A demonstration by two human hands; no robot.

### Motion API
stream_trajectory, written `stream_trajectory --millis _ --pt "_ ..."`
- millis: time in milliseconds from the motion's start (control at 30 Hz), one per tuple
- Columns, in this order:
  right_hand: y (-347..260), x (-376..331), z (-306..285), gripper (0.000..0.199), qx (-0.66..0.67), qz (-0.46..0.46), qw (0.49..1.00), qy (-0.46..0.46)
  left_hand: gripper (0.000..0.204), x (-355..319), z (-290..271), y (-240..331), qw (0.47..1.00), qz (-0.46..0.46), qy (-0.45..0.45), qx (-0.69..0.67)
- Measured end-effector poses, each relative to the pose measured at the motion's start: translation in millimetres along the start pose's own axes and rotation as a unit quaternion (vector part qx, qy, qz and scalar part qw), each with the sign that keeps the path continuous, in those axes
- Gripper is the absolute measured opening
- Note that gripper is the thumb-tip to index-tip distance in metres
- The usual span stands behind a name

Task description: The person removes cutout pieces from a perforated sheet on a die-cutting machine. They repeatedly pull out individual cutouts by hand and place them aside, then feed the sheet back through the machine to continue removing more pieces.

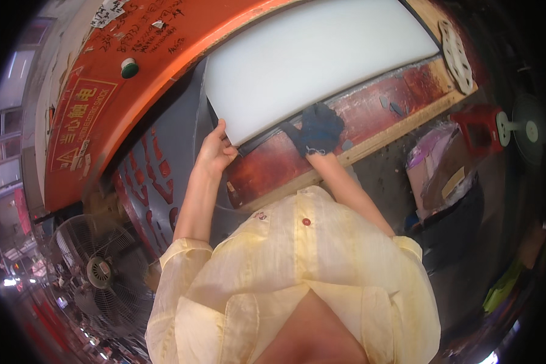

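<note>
A thick white board lies across the worktable, slanting up to the right. My bare left hand is at its near left corner, with one finger up along the left edge and the others curled by the corner. My right hand wears a dark blue glove. It rests palm down at the board's near edge, thumb apart from the fingers. Dark sheet material shows as a strip under that edge. The undersides of both hands are hidden.
The red-brown worktable has a wooden rim and small dark scraps. An orange machine panel with a green button rises at left. A cut-out strip lies far right. Fans and a plastic-wrapped bundle stand around.
</note>
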State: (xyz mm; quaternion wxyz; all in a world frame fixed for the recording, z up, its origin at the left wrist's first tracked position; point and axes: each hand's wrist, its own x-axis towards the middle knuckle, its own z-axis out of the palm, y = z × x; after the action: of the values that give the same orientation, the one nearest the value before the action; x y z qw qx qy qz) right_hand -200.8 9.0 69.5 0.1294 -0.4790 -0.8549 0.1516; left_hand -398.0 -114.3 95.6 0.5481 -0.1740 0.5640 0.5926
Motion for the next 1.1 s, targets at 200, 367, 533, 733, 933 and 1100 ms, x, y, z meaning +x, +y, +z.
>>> stream_trajectory --millis 200,367,533,733,933,1100 --pt "-17.1 4.5 -8.7 0.057 0.010 0.093 0.988 -0.124 0.031 7.8 -3.7 0.7 1.000 -0.008 -0.011 -0.004" --pt "-12.4 4.1 3.4 0.048 -0.003 0.082 0.989 -0.121 0.030 12.7 -9.1 1.0 0.998 -0.009 -0.060 -0.011" --pt "9.0 -6.5 12.6 0.031 0.173 0.022 0.983 0.064 0.031 13.8 -11.1 -3.8 0.998 -0.003 -0.060 -0.011" --pt "35.4 15.6 -5.7 0.025 0.610 0.386 0.671 -0.169 0.032 8.5 -5.9 -6.1 1.000 0.003 -0.030 0.000" --pt "37.7 24.5 -0.3 0.031 0.746 0.398 0.484 -0.224 0.032 6.1 -2.6 -6.1 1.000 0.005 -0.018 0.007" --pt "33.9 40.2 7.3 0.040 0.744 0.389 0.490 -0.234 0.033 3.5 -3.7 -5.2 1.000 0.005 -0.021 0.017"
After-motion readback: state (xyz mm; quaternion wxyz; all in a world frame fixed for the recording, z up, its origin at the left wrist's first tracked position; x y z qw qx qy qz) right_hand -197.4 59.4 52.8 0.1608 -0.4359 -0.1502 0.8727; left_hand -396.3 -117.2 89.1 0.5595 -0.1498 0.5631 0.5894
